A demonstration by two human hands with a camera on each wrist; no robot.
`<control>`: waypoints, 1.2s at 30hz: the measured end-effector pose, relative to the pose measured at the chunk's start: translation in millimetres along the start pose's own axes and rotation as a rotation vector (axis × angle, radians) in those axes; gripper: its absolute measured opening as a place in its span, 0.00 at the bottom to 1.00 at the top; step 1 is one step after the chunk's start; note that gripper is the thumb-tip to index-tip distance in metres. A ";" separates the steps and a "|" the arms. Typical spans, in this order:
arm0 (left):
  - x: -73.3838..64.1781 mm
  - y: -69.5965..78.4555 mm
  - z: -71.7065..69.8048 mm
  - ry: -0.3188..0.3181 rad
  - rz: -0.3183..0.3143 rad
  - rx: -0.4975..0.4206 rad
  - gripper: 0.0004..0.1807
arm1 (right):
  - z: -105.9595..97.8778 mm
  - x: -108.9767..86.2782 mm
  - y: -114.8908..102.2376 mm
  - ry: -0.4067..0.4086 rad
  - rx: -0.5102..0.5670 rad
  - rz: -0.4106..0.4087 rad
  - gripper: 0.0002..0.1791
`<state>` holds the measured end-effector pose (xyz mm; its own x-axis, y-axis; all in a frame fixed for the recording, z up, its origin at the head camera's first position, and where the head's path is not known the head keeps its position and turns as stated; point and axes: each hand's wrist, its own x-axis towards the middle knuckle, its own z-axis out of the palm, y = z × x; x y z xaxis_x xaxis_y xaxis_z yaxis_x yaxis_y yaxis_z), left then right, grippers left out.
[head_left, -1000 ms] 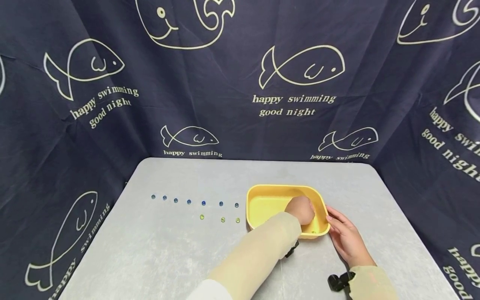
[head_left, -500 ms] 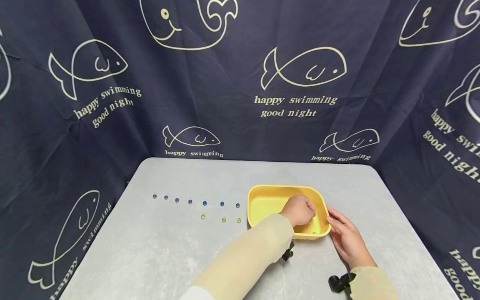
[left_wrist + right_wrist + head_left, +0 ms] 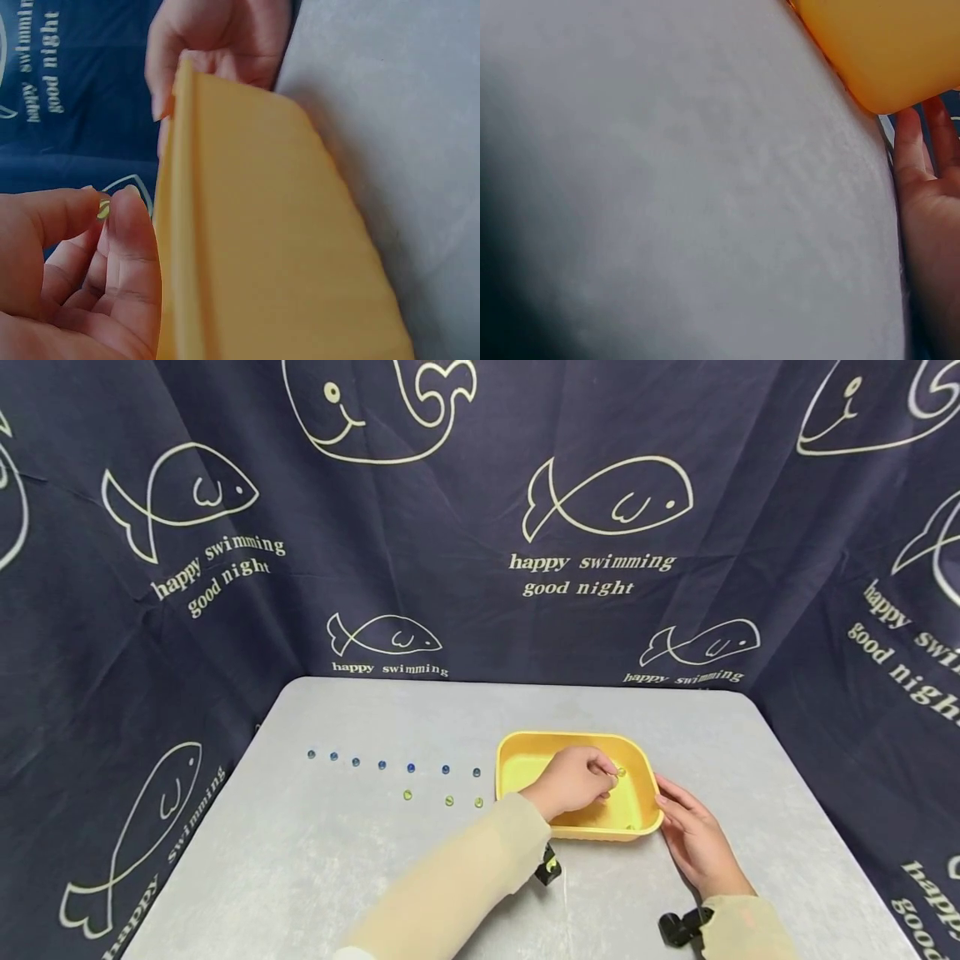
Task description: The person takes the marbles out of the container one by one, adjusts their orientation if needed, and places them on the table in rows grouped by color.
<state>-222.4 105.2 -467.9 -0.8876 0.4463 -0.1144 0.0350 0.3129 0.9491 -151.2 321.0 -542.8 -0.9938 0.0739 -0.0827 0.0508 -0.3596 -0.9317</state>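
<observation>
My left hand is over the inside of a yellow plastic bin, pinching a yellow-green glass marble between thumb and fingertip. Another yellowish marble lies in the bin's near right corner. Outside the bin's right end, my right hand touches the wall and rim with fairly straight fingers. To the left of the bin, several blue marbles form a spaced row on the table. Three yellow-green marbles make a shorter row on the near side of it.
The grey table is bounded by dark blue curtains printed with fish and lettering at the back and both sides. A black wrist mount sits at my right sleeve, and another is under my left wrist.
From deep in the bin, my left hand has come up and to the left, and a marble now shows at its fingertips. My right hand stays at the bin's end.
</observation>
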 end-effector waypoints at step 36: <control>-87.0 -49.0 -104.7 0.128 0.154 -0.164 0.04 | -0.7 -1.4 -1.7 0.019 -0.016 0.024 0.26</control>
<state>-195.0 -36.7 -473.7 -0.9288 0.3653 0.0629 0.1082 0.1049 0.9886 -149.8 322.1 -541.4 -0.9902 0.0831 -0.1121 0.0767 -0.3464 -0.9350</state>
